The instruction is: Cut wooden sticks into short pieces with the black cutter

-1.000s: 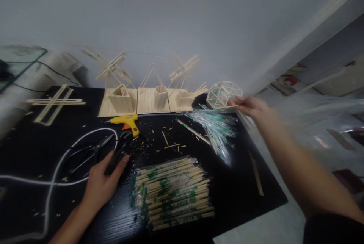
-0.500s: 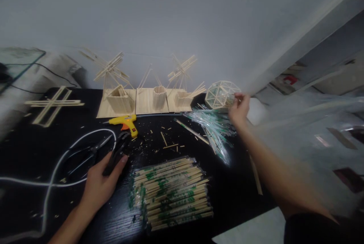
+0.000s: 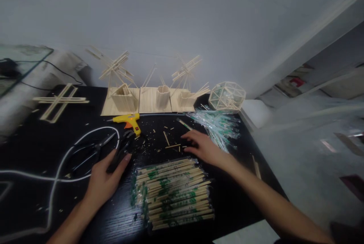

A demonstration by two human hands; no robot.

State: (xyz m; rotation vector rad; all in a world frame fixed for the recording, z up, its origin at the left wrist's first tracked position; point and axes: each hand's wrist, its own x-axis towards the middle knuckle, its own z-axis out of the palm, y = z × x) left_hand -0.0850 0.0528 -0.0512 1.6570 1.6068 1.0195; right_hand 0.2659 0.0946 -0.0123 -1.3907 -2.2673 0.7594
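Note:
My left hand (image 3: 105, 177) is closed around the handles of black pliers (image 3: 123, 149), whose head points away from me beside the glue gun. Over the middle of the table my right hand (image 3: 203, 146) reaches left, thumb and fingers apart, with nothing seen in it. Just past its fingertips lie short cut stick pieces (image 3: 172, 146) and small scraps. Nearer to me is a stack of wrapped chopsticks (image 3: 176, 194) in clear, green-printed sleeves. A pile of empty-looking plastic sleeves (image 3: 217, 122) lies behind my right hand.
A yellow glue gun (image 3: 129, 119) lies behind the pliers. Scissors (image 3: 98, 147) sit inside a white cable loop (image 3: 61, 160). Along the back stand windmill-like stick models (image 3: 125, 102), with a stick-framed polyhedron (image 3: 227, 96) at right. A stick cross (image 3: 61, 101) lies at left.
My right hand has come back from the polyhedron at the right to the middle of the table, and its fingers have spread. My left hand still holds the pliers.

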